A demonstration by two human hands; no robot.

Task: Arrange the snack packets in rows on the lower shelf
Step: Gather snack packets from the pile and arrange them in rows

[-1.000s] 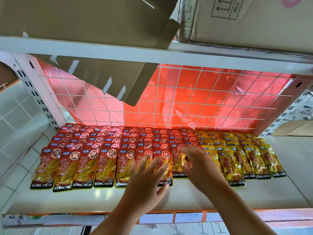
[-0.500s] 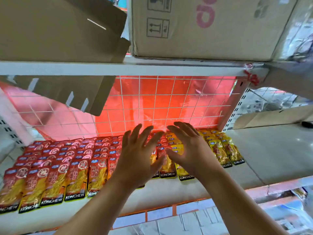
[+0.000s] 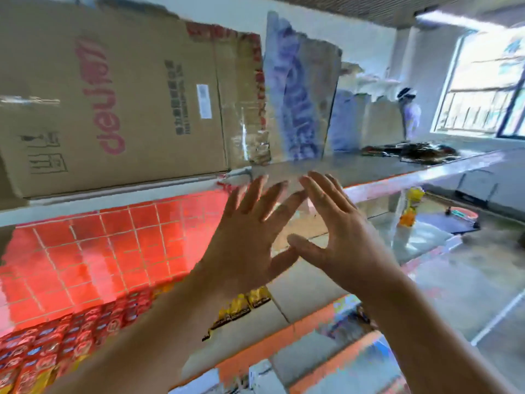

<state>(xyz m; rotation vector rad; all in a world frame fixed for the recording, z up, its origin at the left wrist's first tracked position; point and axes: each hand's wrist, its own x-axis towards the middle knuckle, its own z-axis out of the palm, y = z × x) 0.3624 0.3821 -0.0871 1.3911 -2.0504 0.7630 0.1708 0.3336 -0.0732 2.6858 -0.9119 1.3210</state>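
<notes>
Rows of red snack packets [image 3: 65,334] lie on the lower shelf [image 3: 287,297] at the bottom left, with a few yellow packets [image 3: 241,304] showing under my left wrist. My left hand [image 3: 250,240] and my right hand [image 3: 341,237] are lifted in the air above the shelf, side by side, fingers spread and straight. Neither hand holds or touches a packet. My forearms hide part of the packet rows. The picture is blurred and tilted.
A large brown cardboard box [image 3: 113,100] stands on the upper shelf [image 3: 397,166], beside a blue-printed carton [image 3: 298,95]. Dark packets [image 3: 412,152] lie further right on that shelf. A red mesh-backed panel [image 3: 99,251] closes the rear. A window [image 3: 483,89] and a distant person [image 3: 410,109] are at right.
Both hands have risen off the packets and now hover with fingers spread. The view has swung up and to the right, so the packets have slid to the bottom left.
</notes>
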